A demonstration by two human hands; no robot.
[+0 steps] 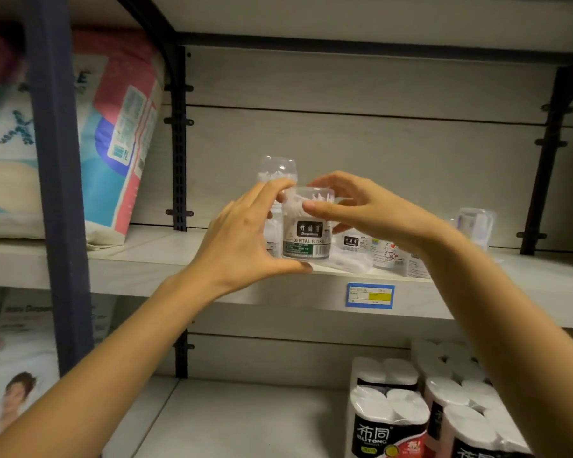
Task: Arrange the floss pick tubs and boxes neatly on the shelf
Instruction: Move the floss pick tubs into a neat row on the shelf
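A clear round floss pick tub (306, 233) with a black and green "DENTAL FLOSS" label stands at the front edge of the pale shelf (153, 262). My left hand (242, 239) grips it from the left, thumb under its base and fingers at its lid. My right hand (354, 206) pinches its lid from the right. Behind it a second clear tub (278, 170) sits stacked higher. To the right lie a small labelled tub (353, 242), a cartoon-print box (389, 256) and another clear tub (475, 223) near the back.
A large nappy pack (113, 137) leans on the shelf's left part, behind a dark blue upright post (57, 160). A blue price tag (370, 295) hangs on the shelf front. Toilet roll packs (411, 411) fill the lower shelf's right.
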